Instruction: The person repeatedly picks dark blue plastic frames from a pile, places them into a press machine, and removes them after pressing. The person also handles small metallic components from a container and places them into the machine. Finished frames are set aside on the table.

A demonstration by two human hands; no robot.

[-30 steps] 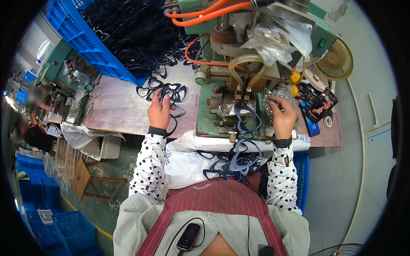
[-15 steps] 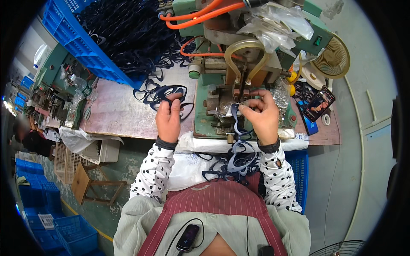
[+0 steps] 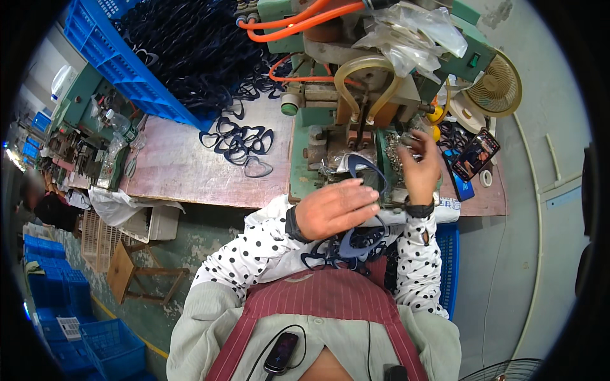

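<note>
My left hand (image 3: 337,206) is in front of the green bench press (image 3: 308,181), back up, fingers stretched to the right; its thumb is hidden. Beside its fingertips a dark blue curved loop (image 3: 370,165) rises to the clear film at the press's work spot. Whether the fingers touch it I cannot tell. My right hand (image 3: 420,170) is raised to the right of the press, fingers bent and apart, by a heap of small shiny parts (image 3: 394,152). Nothing shows between its fingers. More blue loops (image 3: 352,247) lie in my lap.
Heart-shaped blue loops (image 3: 236,143) lie on the table left of the press, below a blue crate (image 3: 136,76) beside a big dark pile of them. Orange hoses (image 3: 298,25) hang overhead. At the right are a phone (image 3: 475,155) and a small fan (image 3: 499,82).
My left hand has let go of loops on the left of the table and swung right to the front of the press. My right hand has left the blue loop and moved right.
</note>
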